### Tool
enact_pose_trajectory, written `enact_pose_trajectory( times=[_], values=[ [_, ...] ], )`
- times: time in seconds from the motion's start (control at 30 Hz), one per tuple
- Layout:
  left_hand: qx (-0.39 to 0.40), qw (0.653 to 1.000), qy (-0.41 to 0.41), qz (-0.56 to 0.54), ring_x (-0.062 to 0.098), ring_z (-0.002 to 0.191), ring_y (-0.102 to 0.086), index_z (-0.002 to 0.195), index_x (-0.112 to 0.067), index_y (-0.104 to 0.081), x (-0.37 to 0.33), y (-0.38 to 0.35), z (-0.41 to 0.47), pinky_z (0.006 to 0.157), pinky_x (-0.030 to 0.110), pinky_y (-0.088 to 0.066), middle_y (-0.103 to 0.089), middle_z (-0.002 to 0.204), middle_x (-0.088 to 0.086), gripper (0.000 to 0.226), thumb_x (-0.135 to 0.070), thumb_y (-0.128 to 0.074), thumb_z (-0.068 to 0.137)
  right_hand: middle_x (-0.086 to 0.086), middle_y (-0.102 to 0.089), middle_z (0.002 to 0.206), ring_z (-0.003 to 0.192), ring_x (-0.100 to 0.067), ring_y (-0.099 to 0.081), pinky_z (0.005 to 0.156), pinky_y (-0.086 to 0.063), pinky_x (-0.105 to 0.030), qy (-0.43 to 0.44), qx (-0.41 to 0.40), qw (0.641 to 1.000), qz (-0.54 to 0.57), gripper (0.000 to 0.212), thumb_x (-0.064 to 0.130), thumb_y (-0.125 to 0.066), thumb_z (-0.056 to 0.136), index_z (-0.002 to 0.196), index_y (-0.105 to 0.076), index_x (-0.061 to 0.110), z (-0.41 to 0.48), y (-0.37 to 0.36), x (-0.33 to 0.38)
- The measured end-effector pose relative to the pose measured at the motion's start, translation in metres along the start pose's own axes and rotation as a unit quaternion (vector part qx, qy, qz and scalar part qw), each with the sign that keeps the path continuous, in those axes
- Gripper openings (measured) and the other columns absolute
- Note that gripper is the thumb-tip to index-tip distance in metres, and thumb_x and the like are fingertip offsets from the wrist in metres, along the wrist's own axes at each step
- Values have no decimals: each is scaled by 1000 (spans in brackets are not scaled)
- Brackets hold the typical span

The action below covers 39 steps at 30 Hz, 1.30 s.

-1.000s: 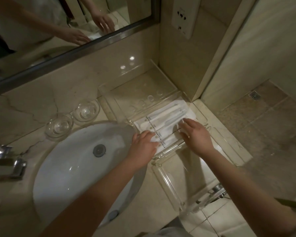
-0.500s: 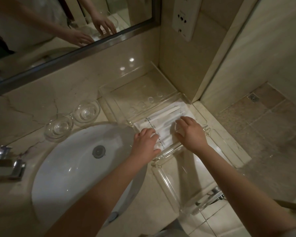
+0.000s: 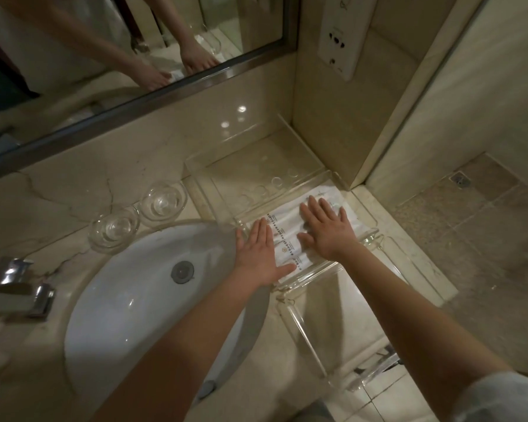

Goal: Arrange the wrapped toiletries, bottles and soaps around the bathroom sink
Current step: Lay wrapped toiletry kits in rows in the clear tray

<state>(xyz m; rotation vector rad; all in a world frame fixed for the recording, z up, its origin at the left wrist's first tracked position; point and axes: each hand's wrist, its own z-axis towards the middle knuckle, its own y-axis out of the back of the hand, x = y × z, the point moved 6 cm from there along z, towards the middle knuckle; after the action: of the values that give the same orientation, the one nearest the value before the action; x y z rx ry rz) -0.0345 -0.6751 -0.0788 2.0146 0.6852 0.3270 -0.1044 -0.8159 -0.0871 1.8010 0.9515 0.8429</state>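
Several white wrapped toiletries lie side by side in the middle step of a clear acrylic stepped tray to the right of the white sink. My left hand lies flat, fingers straight, on the left ends of the packets. My right hand presses flat with spread fingers on their right part. Neither hand grips anything. The tray's back step and front step hold nothing.
Two upturned clear glasses stand behind the sink near the mirror. A chrome tap is at the far left. A wall socket panel hangs above the tray. The counter edge drops to a tiled floor on the right.
Both hands went from curled fingertips fiddling with the packets to lying flat and open on top of them. The packets now sit more evenly in the tray.
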Motion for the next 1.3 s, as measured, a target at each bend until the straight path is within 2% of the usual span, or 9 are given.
enact_pose_trajectory(
  times=[0.2,0.33,0.43,0.57,0.73,0.83,0.93,1.1,1.3],
  values=[
    [-69,996,-18,-51,20,146,14,148,-9,1,9,16,-20,115,53,4,10,158,8,90,-66,-32,86,-6,-5,159,147,-24,-2,117,-7,-52,3,-96,994,50,64,45,-37,96,149,-12,20,-14,22,18],
    [-159,984,-8,-80,21,147,1,147,-14,-15,40,36,-62,116,49,-1,-7,159,4,68,-48,-37,93,-18,-44,143,133,-37,-39,106,-35,-54,42,-229,965,118,52,32,-56,88,135,-45,12,-36,43,53],
    [-192,976,37,-96,24,145,-14,140,-14,-35,80,32,-103,116,48,-10,-28,153,7,56,-42,-40,91,-17,-57,127,116,-38,-54,95,-46,-47,94,-257,946,171,48,28,-53,82,126,-53,8,-54,49,98],
    [-259,949,114,-142,34,126,-49,113,-9,-62,141,8,-172,101,53,-36,-59,126,14,56,-44,-36,78,-17,-59,120,107,-36,-57,91,-49,-41,184,-208,939,203,50,31,-47,81,123,-54,5,-77,38,184],
    [-237,922,240,-191,32,124,-50,118,-9,-61,216,-53,-262,101,44,-39,-57,130,13,55,-44,-41,81,-12,-58,123,106,-33,-57,86,-49,-41,284,-94,935,189,46,23,-57,85,128,-50,10,-102,-2,299],
    [-208,894,317,-239,29,130,-41,128,-8,-52,259,-97,-317,108,37,-30,-46,140,12,47,-32,-54,88,-11,-54,130,115,-29,-52,92,-46,-41,320,12,929,186,57,24,-56,88,140,-35,16,-118,-27,367],
    [-189,854,399,-276,29,130,-39,132,-10,-48,302,-140,-372,109,38,-32,-42,143,12,49,-32,-54,89,-10,-48,138,122,-29,-49,97,-43,-40,355,91,915,166,63,25,-55,90,145,-25,18,-130,-47,429],
    [-201,787,495,-310,28,123,-43,126,-13,-53,349,-188,-450,102,41,-40,-48,132,9,41,-28,-54,88,-9,-43,143,125,-29,-46,102,-41,-39,417,152,894,60,59,28,-54,90,143,-29,19,-135,-77,524],
    [-206,805,470,-298,28,119,-43,120,-14,-55,390,-208,-479,101,39,-40,-48,128,9,36,-26,-56,86,-6,-37,146,131,-26,-38,103,-38,-41,476,122,867,-86,50,29,-46,92,140,-35,24,-126,-114,607]
  ],
)
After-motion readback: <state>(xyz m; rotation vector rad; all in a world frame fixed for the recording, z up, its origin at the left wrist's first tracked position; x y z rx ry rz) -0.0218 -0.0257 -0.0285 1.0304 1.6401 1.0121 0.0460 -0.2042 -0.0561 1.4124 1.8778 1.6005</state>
